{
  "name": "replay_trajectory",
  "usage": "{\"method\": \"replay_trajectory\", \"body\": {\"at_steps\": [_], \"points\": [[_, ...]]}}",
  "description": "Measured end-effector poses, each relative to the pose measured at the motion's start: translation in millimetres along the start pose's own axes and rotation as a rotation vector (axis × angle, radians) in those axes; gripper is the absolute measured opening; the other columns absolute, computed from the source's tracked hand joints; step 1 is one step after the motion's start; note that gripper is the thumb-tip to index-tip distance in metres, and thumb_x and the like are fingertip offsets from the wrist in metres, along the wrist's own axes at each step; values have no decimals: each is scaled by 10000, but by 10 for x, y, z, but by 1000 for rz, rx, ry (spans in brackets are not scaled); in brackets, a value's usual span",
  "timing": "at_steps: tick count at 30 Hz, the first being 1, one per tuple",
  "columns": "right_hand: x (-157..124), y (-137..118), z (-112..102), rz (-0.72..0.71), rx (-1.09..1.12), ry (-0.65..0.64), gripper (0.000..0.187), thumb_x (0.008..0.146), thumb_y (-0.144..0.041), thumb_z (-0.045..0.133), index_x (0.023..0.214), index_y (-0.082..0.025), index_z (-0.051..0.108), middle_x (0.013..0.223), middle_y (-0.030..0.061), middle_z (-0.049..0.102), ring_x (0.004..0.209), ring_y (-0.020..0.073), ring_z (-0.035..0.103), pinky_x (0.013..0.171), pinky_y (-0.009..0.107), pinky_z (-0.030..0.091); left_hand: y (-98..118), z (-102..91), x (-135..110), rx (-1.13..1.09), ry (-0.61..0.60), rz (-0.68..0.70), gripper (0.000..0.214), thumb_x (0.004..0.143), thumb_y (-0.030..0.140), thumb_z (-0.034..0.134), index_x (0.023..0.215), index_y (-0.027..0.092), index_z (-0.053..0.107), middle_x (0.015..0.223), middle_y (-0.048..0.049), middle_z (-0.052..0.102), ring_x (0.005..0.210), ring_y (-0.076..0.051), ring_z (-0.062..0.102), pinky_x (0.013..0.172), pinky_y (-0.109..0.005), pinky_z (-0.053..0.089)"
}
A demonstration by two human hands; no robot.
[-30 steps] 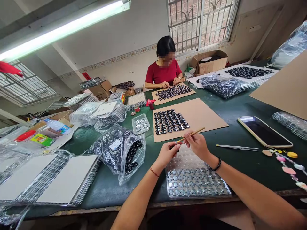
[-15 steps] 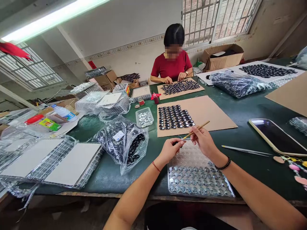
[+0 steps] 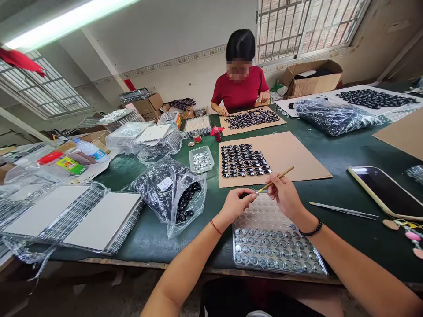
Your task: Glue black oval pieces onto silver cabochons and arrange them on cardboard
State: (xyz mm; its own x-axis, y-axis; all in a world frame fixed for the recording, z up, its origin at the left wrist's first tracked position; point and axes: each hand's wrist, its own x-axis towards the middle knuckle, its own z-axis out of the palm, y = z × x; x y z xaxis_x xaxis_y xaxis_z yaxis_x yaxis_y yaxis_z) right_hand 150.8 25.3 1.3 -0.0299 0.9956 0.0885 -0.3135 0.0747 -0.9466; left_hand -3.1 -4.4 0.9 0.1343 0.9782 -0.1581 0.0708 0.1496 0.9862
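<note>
My right hand (image 3: pixel 283 193) pinches a thin wooden-handled brush or stick (image 3: pixel 276 179), its yellowish tip pointing down to the left. That tip meets the fingertips of my left hand (image 3: pixel 236 203), which are closed on something small that I cannot make out. Beneath both hands lies a clear plastic tray (image 3: pixel 277 246) with rows of round pockets; the near rows hold shiny round pieces, while the far pockets look unfilled. Just beyond, a cardboard sheet (image 3: pixel 297 154) carries rows of glossy black oval pieces (image 3: pixel 244 160) on its left side.
An open plastic bag of black pieces (image 3: pixel 165 189) and a small tub of silvery pieces (image 3: pixel 201 160) stand to the left. Tweezers (image 3: pixel 343 210) and a phone (image 3: pixel 386 189) lie at right. Across the table, a person in red (image 3: pixel 239 90) handles black pieces on another cardboard (image 3: pixel 228 131).
The view has shifted slightly. My hands keep the same hold, the stick's tip still at my left fingertips. The person opposite has moved both hands apart, toward the edges of the cardboard.
</note>
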Motion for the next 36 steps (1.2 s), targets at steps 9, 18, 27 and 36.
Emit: {"method": "replay_trajectory", "body": {"at_steps": [9,18,27,36], "points": [[-145,-23,-12,-313,-493,-41,291,845,-404,466,681,-172,530,489,-24,509,395,84,459,410,208,372,-2,20,-21,-54,-12,16,442,658,428,640,949,95,656,563,25,473,444,-42,365,411,-187,244],[-195,-20,-34,-411,-575,8,260,860,-359,456,697,-173,537,481,-29,508,403,87,474,433,213,381,0,52,-47,-54,-61,16,426,672,401,638,973,100,654,524,43,459,441,-42,368,444,-193,287],[-108,-3,-18,-134,-98,19,246,807,-384,542,689,-169,559,461,-35,492,377,72,431,357,187,346,26,14,-34,-4,-61,36,414,670,414,629,952,113,655,558,33,496,439,-42,388,443,-192,313],[-4,-70,-77,173,298,51,230,762,-322,591,608,-161,533,389,-51,428,323,43,362,346,162,305,59,-160,24,-1,-172,13,323,663,355,664,891,127,673,591,17,527,432,-29,403,387,-160,279]]}}
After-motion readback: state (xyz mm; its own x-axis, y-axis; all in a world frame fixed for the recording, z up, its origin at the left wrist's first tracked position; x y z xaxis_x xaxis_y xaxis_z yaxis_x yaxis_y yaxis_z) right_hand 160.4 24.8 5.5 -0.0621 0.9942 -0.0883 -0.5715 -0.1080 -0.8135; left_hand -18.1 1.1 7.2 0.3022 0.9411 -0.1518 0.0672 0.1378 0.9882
